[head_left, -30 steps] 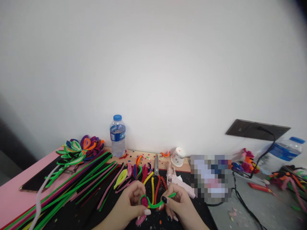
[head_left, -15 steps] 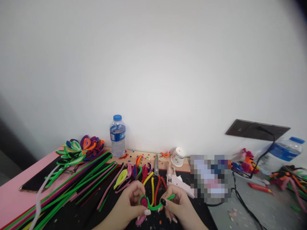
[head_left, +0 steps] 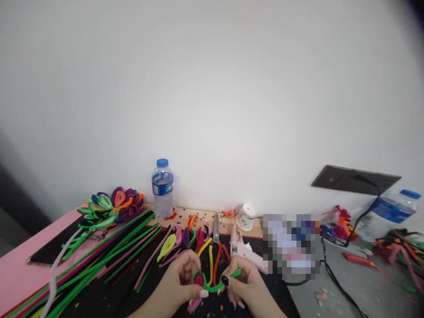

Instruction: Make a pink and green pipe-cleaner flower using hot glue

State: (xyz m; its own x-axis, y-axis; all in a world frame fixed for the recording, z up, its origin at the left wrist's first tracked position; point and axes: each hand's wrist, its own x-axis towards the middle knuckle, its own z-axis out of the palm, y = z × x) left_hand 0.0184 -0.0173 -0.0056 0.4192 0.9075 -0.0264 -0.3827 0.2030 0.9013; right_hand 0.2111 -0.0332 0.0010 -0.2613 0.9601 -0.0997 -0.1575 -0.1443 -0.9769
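Green pipe cleaner [head_left: 215, 289], curved, held up between both hands over the black mat [head_left: 149, 305], mid-desk, well in from the desk's back edge. Left hand [head_left: 180, 282]: thumb and fingers pinching a magenta coil [head_left: 199, 279] with green around it; pink loop [head_left: 194, 304] hangs below. Right hand [head_left: 243, 280]: thumb and fingertips grasping the green piece near its free end, tip poking out past them. Scissors [head_left: 216, 227] beyond the hands, blades toward the back edge, handles hard to tell from the yellow strips [head_left: 205, 245] and red strips [head_left: 226, 253] there. Glue gun [head_left: 248, 254] just beyond right hand. White cup [head_left: 245, 217] upside down by the back edge, bottle [head_left: 162, 190] upright farther left along it. Looped flowers [head_left: 106, 205] near back-left corner; long loose pipe cleaners [head_left: 99, 267] slant across the desk's left side. Pixelated patch right of glue gun, contents unreadable.
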